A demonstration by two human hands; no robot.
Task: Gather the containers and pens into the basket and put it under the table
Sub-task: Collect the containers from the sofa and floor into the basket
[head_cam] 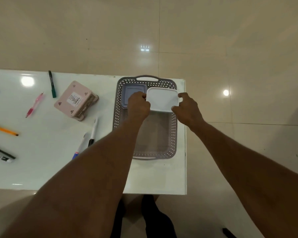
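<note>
A grey perforated basket (173, 134) stands at the right end of the white table (41, 169). Over its far half I hold a white-lidded container (162, 99), my left hand (138, 107) on its left edge and my right hand (187, 109) on its right edge. A blue-lidded container (132, 89) lies in the basket's far left corner, partly hidden by my left hand. A pink container (76, 100) lies overturned on the table to the left. Pens lie scattered: green (52, 85), pink (34, 105), orange (3, 130), white with black end (94, 131), blue-tipped (80, 148).
A black-and-white marker (1, 154) lies at the left edge of the view. The table's right edge runs just beside the basket, its near edge close to my legs. Tiled floor surrounds the table.
</note>
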